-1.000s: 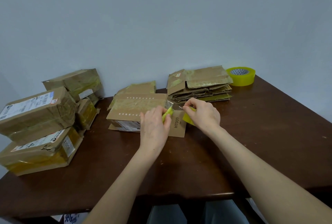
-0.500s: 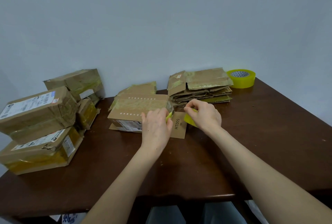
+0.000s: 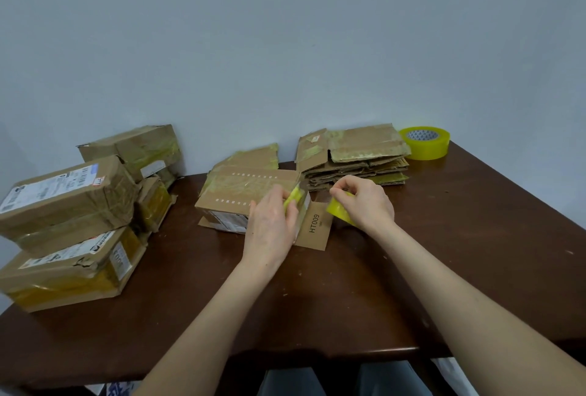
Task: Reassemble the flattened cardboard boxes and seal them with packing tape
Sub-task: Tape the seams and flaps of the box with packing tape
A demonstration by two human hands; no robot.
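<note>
Brown cardboard box takes the yellow tape end, pinched there by the left hand. Right hand grips the small yellow tape roll, likely for tension.

**A person's two bare arms above, grey-blue trousers below**

The left hand and right hand are bare. So are the left forearm and right forearm, uncovered from the wrist to where each leaves the picture, over the near half of the dark brown wooden surface. Below the near edge of that surface show two legs in grey-blue trousers of plain, smooth cloth, with a dark gap between them.
</note>
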